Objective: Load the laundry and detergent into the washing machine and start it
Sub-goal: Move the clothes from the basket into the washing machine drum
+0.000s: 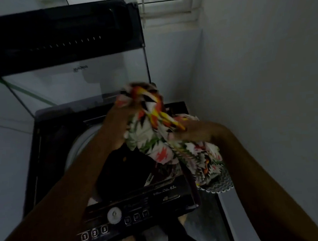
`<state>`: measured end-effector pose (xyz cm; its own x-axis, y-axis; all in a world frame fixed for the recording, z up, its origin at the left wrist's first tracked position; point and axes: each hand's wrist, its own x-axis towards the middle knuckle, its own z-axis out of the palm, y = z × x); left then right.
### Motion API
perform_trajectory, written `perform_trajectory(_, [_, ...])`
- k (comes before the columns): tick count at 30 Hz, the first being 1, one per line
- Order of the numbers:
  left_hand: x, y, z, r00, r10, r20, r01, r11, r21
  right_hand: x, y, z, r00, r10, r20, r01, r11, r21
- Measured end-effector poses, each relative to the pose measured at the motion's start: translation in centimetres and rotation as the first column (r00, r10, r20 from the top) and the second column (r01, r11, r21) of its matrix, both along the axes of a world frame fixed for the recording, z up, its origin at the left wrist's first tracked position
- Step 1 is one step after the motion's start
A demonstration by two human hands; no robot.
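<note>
A dark top-loading washing machine (45,137) stands below me with its glass lid (62,57) raised against the wall. Over its open drum (120,164) I hold a bunched floral garment (151,137), white with red, yellow and green print. My left hand (117,120) grips the garment's upper left part. My right hand (192,130) grips it from the right side. Part of the cloth hangs down over the machine's right rim. Dark laundry lies inside the drum, hard to make out.
The control panel (133,213) with a round dial (114,214) and numbered buttons runs along the near edge. A grey zigzag-patterned cloth (220,183) hangs at the machine's right side. White walls close in on the right; a window frame (166,2) is above.
</note>
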<state>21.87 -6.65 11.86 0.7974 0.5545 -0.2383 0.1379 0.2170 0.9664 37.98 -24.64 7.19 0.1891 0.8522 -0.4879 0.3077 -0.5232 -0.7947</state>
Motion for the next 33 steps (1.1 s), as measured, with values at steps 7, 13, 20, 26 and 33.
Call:
perform_trajectory(7, [-7.0,5.1,-2.9,0.913,0.396,0.095,-0.378,0.911,-0.163,-4.7,5.8,-2.3,0.990,0.011,0.139,0.005,0.993,-0.115])
perform_trajectory(13, [-12.0,6.4,-10.3,0.681,0.049,-0.731,0.091,0.984,0.151,-10.1,12.9,-3.6,0.991,-0.132,-0.020,0.130,0.987,-0.092])
perform_trajectory(20, [-10.2,1.5,-15.2,0.760,-0.209,-0.616,0.519,0.765,0.381,-13.6,13.3,-6.0,0.916,-0.389,-0.100,0.342,0.885,-0.316])
perform_trajectory(26, [-10.1,2.4,-15.8,0.775,-0.059,-0.629,0.465,0.728,0.504,-7.4,8.6,-5.9,0.910,-0.411,0.058,0.415,0.894,-0.166])
perform_trajectory(33, [-11.0,5.0,-17.1,0.618,0.160,-0.770,0.360,0.813,0.458,-2.1,3.2,-6.2,0.794,-0.108,0.598,0.370,0.867,-0.334])
